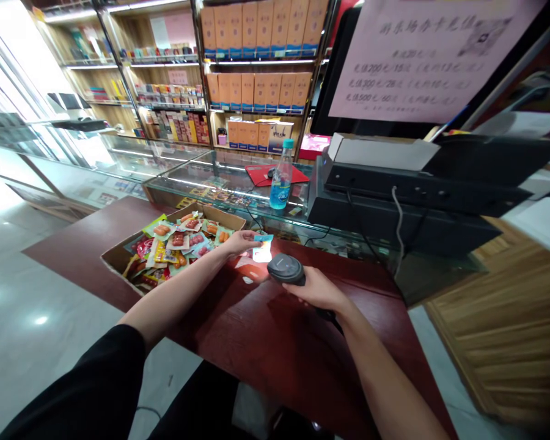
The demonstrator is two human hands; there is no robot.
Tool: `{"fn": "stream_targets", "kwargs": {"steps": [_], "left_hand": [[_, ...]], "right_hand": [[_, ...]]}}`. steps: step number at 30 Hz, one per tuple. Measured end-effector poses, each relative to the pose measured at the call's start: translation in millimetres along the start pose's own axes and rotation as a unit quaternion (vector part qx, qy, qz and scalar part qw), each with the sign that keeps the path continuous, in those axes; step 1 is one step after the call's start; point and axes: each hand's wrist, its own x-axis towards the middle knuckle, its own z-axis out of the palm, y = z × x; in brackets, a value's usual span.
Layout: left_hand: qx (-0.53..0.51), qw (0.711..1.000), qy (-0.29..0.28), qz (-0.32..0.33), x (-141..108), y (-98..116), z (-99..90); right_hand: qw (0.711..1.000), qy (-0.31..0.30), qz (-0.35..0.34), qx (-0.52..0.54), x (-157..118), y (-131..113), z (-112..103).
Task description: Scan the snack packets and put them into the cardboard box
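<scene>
My left hand (241, 242) pinches a small snack packet (263, 249) by its edge, just above the dark red table (275, 342). Bright light falls on the packet's face, so its print is washed out. My right hand (318, 287) is wrapped round the handle of a black barcode scanner (286, 269), whose head points toward the packet with a short gap between them. Left of my left hand stands an open cardboard box (119, 269) full of small packaged sausage snacks (178, 239). Part of the scanner's handle is hidden by my fingers.
Behind the table runs a glass display counter (201, 174) carrying a bottle with a turquoise cap (282, 177) and a red mat (256, 176). A monitor with a paper sign (407, 67) and black register equipment (407, 201) stand at the right, with hanging cables (398, 226). Stocked shelves (256, 64) line the back.
</scene>
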Motion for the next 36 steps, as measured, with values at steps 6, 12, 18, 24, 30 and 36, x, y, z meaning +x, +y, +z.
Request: {"fn": "stream_targets", "kwargs": {"steps": [6,12,18,24,30,36], "left_hand": [[-0.004,1.000,0.000,-0.015,-3.5,3.7,1.2],[-0.002,1.000,-0.011,-0.010,-11.2,7.6,4.2],[0.114,0.982,0.052,0.141,-33.6,49.3,-48.4],[0.333,0.885,0.216,0.243,-94.7,80.5,-107.9],[0.344,0.897,0.103,0.260,-176.0,28.0,-68.8],[0.115,0.968,0.002,0.222,-214.7,-19.5,19.7]], "right_hand": [[1.000,-0.003,0.021,0.018,-0.3,4.2,-2.1],[0.999,-0.011,0.020,0.030,1.9,10.6,-1.6],[0.999,0.001,0.007,0.039,-1.6,6.2,-1.4],[0.999,0.004,-0.002,0.048,-11.4,-4.2,17.1],[0.997,0.070,0.001,0.024,-39.3,-27.8,39.7],[0.944,0.313,-0.069,-0.071,-67.9,-83.9,85.1]]}}
